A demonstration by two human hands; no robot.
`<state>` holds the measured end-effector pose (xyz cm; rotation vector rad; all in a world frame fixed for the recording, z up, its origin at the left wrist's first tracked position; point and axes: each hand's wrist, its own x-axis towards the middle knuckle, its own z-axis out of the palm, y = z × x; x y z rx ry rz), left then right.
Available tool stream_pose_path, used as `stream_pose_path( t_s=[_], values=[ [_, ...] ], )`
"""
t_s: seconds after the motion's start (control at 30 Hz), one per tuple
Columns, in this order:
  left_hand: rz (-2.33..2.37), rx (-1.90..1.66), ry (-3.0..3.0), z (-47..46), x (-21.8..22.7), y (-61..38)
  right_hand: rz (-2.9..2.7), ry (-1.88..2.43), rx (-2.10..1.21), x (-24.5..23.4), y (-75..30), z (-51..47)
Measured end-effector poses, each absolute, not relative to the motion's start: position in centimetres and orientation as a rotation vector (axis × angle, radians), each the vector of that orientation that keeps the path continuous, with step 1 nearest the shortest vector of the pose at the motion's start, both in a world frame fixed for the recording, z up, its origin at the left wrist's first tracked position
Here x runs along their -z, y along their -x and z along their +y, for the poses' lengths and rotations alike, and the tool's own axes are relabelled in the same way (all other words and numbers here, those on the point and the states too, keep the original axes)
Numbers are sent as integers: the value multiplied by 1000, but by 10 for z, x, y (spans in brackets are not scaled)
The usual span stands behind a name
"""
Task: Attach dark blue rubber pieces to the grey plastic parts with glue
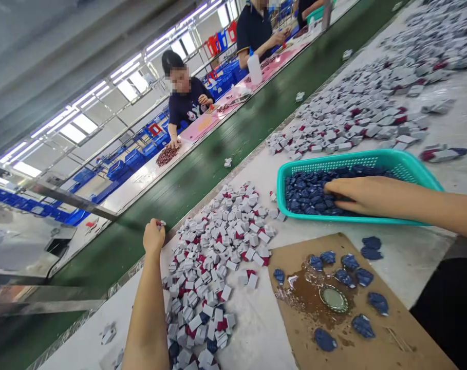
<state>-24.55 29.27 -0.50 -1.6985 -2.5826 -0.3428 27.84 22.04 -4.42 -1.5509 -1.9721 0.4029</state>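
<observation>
My left hand (154,237) is closed around a small grey-white moulded piece (161,223) by the near edge of the green conveyor belt (202,174). My right hand (349,193) reaches into a teal plastic basket (410,163), its curled fingertips hidden among many small dark blue moulded pieces (304,187). Whether it grips one I cannot tell. Below the basket lies a brown cardboard sheet (306,334) bearing several dark blue pieces, a wet brown patch and a round lid-like disc (333,298). Between my arms spreads a pile of grey-white and dark red pieces (213,257).
Another large heap of grey pieces (364,108) covers the table behind the basket. A few pieces ride on the belt. Across it, co-workers (189,105) sit at a pink-topped bench (202,126) with a white squeeze bottle (254,69). A metal frame (75,200) stands at left.
</observation>
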Motion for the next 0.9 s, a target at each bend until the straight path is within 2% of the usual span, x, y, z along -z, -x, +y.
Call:
stream_pose_path(
  t_s=[0.23, 0.4, 0.5, 0.57, 0.63, 0.77, 0.9],
  values=[
    [-2640, 759, 1579, 255, -21, 237, -2236, 1417, -415, 34, -276, 218],
    [-2736, 1300, 1375, 175, -39, 216, -2126, 1453, -472, 13, -278, 213],
    [-2892, 1641, 1224, 108, -29, 176, -2027, 1440, -569, 0, -264, 181],
    [-3064, 2055, 981, 67, -20, 136, -2059, 1366, -688, -3, -248, 150],
    [-3140, 2204, 913, 37, -15, 91, -2179, 1227, -733, 0, -231, 120],
    [-3108, 2721, 1024, 20, -18, 27, -2540, 1025, -429, 19, -206, 89],
    [-3050, 2908, 1310, 36, -19, 19, -2697, 993, -133, 33, -199, 89]
  ],
)
